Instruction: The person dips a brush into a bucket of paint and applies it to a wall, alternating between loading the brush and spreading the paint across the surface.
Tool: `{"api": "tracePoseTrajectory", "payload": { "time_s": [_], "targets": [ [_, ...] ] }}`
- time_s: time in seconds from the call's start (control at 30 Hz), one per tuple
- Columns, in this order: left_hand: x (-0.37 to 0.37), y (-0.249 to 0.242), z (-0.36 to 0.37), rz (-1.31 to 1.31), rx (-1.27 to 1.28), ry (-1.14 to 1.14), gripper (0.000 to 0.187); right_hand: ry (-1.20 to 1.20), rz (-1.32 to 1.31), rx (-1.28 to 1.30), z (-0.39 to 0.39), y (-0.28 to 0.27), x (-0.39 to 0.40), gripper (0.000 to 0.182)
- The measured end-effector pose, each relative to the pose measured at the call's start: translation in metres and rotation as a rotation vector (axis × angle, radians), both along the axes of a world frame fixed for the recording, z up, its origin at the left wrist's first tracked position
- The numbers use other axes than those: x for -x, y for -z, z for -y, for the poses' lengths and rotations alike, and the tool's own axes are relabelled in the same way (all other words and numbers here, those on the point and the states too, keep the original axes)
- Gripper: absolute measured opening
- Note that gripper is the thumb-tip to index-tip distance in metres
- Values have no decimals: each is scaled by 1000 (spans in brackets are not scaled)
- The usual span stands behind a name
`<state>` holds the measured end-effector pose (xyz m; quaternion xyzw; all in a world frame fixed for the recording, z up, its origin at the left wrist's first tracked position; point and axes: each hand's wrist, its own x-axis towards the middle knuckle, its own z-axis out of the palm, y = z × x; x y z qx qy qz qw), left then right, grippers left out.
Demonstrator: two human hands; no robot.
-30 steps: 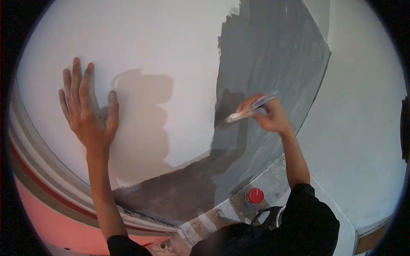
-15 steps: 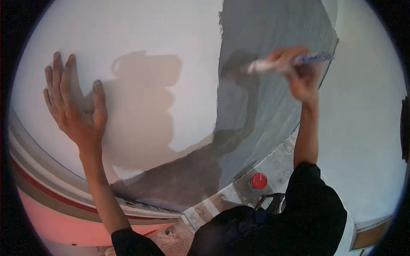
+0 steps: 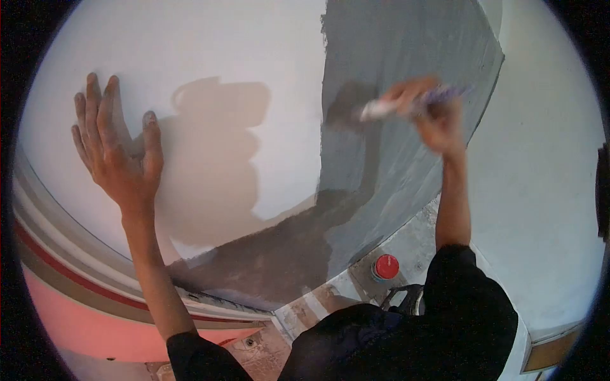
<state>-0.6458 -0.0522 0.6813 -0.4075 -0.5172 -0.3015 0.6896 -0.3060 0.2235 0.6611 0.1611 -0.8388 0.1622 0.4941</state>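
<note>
My left hand [image 3: 124,152] rests spread against the white part of the wall [image 3: 267,51], its fingers pointing up. In my right hand [image 3: 438,117] is a paintbrush [image 3: 376,111], blurred by motion, with a whitish front part and a purple handle end. Its tip points left, over the grey coated area [image 3: 394,38] of the wall, close to the ragged edge where grey meets white. Shadows of my arms and head fall across both surfaces.
Below on the floor stands a can with a red lid [image 3: 386,267], beside a dark frame-like object [image 3: 406,297]. A pale wall [image 3: 534,190] rises at the right. A door frame [image 3: 70,247] and a pink surface [image 3: 95,311] lie at lower left.
My right hand has shifted left with the paintbrush, along the grey surface. My left hand stays on the wall; the view has shifted slightly.
</note>
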Motion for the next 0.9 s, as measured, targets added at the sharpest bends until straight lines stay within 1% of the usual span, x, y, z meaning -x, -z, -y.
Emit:
{"api": "tracePoseTrajectory", "payload": {
  "time_s": [0.07,0.13,0.2,0.23,0.33,0.4,0.47,0.53,0.57,0.6,0.63,0.73,0.8,0.83,0.87,0.9],
  "targets": [
    [0,0,-2,-3,-1,16,60,235,196,-82,-6,71,1,21],
    [2,0,0,-4,-5,16,59,25,448,114,14,109,26,27],
    [2,1,-1,-5,-9,26,58,17,505,177,21,139,45,29],
    [0,1,-2,-2,-8,27,58,18,529,208,22,145,45,30],
    [-1,0,-2,-5,-11,25,58,61,395,137,11,135,46,28],
    [0,1,-2,-5,-6,21,58,77,286,100,8,104,39,23],
    [-2,0,-1,-9,-4,35,58,39,127,87,1,72,37,19],
    [-5,0,-2,-5,5,25,58,275,67,-23,-25,53,29,18],
    [-6,0,-2,-1,13,4,57,183,-11,37,-25,45,24,17],
    [-8,0,-1,2,19,-17,57,90,-90,94,-9,20,20,17],
    [-8,-1,-1,-1,25,-7,57,-3,-171,147,0,7,17,17],
    [-9,-1,-2,7,28,6,59,-11,-110,230,-2,28,-11,19],
    [-10,-2,-2,38,10,-15,64,91,63,77,-9,60,-13,21],
    [-9,-1,-1,45,8,-19,64,190,177,33,-17,83,-8,21],
    [-10,-1,0,50,10,-24,65,291,287,-5,-25,93,-3,22],
    [-10,-2,0,56,17,-26,65,229,323,19,-26,80,3,22]
  ]
}}
